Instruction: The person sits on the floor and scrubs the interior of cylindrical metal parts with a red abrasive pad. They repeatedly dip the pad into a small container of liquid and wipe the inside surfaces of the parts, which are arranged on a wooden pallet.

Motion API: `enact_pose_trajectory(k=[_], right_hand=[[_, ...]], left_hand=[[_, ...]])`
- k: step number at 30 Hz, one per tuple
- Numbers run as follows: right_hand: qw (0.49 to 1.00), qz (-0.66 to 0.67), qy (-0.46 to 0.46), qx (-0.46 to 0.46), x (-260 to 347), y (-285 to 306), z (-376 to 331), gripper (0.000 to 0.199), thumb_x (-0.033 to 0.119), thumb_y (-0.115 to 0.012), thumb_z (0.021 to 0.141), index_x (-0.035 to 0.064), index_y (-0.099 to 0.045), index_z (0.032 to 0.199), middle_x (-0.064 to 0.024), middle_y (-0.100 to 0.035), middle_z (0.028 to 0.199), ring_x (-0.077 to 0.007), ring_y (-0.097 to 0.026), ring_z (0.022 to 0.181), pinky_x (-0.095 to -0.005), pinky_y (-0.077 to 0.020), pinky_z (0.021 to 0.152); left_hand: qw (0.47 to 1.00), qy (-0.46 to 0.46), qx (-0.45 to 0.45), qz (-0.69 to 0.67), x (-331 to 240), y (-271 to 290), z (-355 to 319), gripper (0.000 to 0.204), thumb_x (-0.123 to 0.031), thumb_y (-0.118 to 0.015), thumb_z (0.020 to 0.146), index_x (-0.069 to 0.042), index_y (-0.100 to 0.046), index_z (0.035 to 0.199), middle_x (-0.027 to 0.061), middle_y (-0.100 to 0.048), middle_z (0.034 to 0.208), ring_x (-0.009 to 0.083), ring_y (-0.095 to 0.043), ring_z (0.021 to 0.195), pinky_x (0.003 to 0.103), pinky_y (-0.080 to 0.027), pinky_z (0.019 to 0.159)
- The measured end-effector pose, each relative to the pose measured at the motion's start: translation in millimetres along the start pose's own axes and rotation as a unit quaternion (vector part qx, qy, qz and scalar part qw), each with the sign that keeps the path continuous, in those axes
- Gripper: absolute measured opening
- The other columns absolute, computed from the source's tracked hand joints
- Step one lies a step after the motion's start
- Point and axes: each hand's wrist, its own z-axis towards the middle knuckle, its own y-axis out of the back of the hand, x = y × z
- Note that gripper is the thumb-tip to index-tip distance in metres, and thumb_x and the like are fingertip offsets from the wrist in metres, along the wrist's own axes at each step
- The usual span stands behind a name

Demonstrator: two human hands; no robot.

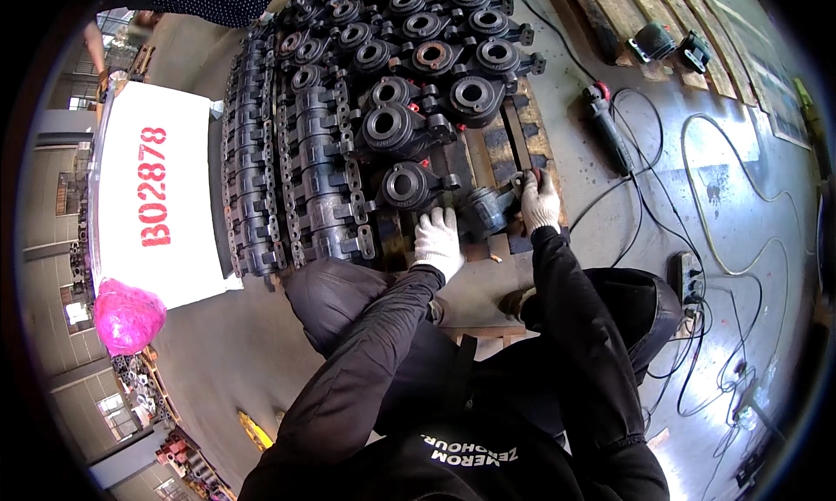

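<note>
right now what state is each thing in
left hand: gloved, open, fingers extended
right hand: gloved, fingers curled, grip unclear
casting between the hands: apparently on its side
ring castings beyond it: bores facing up
corded grinder: lying on floor, power state unclear
power strip: on floor, switch unclear
pink bundle: wrapped

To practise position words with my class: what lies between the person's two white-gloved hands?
In the head view, a dark metal part with a rounded body lies between the left hand and the right hand.
</note>
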Motion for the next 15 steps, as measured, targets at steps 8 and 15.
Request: enact_pose_trajectory(k=[8,15], right_hand=[[0.981,0.134,-0.105,-0.096,-23.1,8.2,-30.3,0.034,0.026,-0.063,0.101,0.0008,-0.066,0.124,-0.0101,-0.073,0.105,-0.0193,-0.068,0.095,-0.0321,-0.0521,0.089],[0.945,0.152,-0.196,-0.215,-32.3,37.3,-36.5,0.032,0.030,-0.064,0.098,0.0027,-0.066,0.115,-0.0114,-0.073,0.102,-0.0249,-0.068,0.093,-0.0362,-0.0521,0.087]], left_hand=[[0.999,-0.026,-0.033,0.025,3.6,-0.2,6.0,0.080,-0.019,-0.080,0.066,-0.003,-0.045,0.136,0.0204,-0.048,0.141,0.0395,-0.052,0.121,0.049,-0.049,0.099],[0.999,0.030,0.039,-0.003,-14.9,19.7,-0.2,0.084,-0.023,-0.084,0.068,-0.003,-0.043,0.139,0.0189,-0.048,0.137,0.0385,-0.052,0.121,0.049,-0.049,0.098]])
